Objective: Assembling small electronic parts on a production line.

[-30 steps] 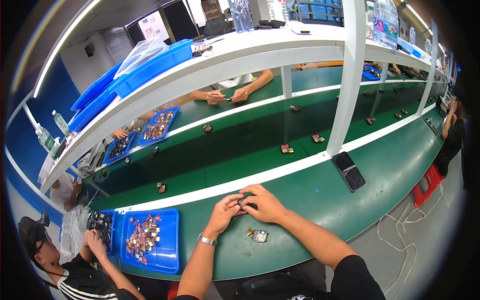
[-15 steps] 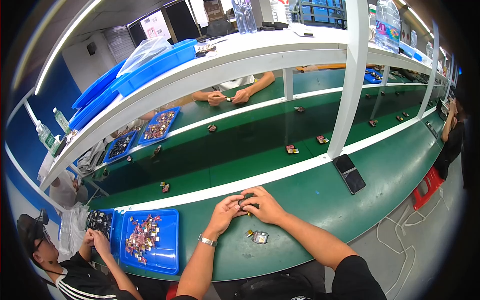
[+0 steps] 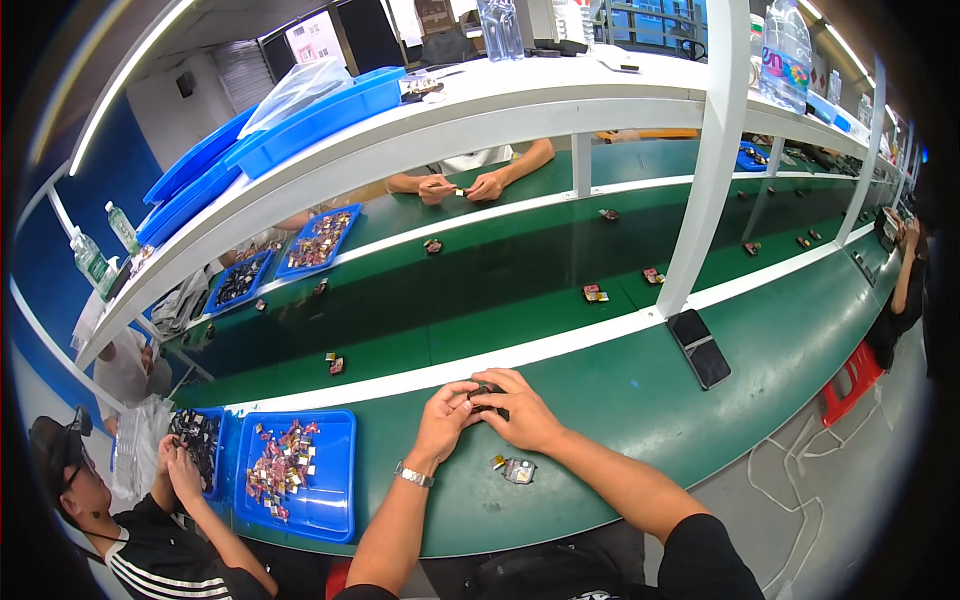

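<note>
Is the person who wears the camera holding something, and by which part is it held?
A small dark piece is held between the left hand and the right hand. They cover most of it, so which part they grip cannot be told.

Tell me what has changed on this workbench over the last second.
Two small red-and-white parts on the long green strip have slid rightward, closer to the white upright post. Nothing was visibly taken or let go: the bare left hand and bare right hand keep hold of the small black part. The black rectangular phone and the small flat grey part stayed put.
</note>
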A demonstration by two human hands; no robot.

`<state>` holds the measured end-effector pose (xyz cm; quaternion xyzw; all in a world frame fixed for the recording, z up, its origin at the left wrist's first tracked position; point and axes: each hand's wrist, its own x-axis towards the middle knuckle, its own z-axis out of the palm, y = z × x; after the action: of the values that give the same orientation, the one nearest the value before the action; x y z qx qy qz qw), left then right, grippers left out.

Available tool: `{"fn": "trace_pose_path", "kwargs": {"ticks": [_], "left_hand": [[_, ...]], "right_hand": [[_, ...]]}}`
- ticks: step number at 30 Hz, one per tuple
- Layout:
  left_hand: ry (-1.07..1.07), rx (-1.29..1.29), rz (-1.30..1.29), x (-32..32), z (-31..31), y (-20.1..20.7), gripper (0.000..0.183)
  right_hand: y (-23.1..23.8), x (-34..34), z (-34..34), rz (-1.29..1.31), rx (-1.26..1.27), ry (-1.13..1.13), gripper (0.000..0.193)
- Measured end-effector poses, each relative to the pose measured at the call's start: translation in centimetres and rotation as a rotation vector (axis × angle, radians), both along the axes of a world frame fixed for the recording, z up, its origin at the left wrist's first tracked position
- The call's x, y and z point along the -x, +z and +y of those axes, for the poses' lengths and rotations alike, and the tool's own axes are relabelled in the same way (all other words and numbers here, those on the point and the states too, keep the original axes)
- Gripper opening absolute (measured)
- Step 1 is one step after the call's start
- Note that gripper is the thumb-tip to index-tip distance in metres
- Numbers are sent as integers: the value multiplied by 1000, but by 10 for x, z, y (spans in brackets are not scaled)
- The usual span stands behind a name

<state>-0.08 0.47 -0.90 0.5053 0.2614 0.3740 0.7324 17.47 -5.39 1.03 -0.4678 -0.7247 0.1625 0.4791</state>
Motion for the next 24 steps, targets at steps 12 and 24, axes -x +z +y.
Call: {"fn": "trace_pose_path", "kwargs": {"ticks": [12,24], "left_hand": [[10,-10,47,-3,-7,5,25],[64,-8,42,-6,-7,8,28]], "right_hand": [[-8,3,0,99,22,-102,15],[6,0,0,-15,-149,-121,18]]}}
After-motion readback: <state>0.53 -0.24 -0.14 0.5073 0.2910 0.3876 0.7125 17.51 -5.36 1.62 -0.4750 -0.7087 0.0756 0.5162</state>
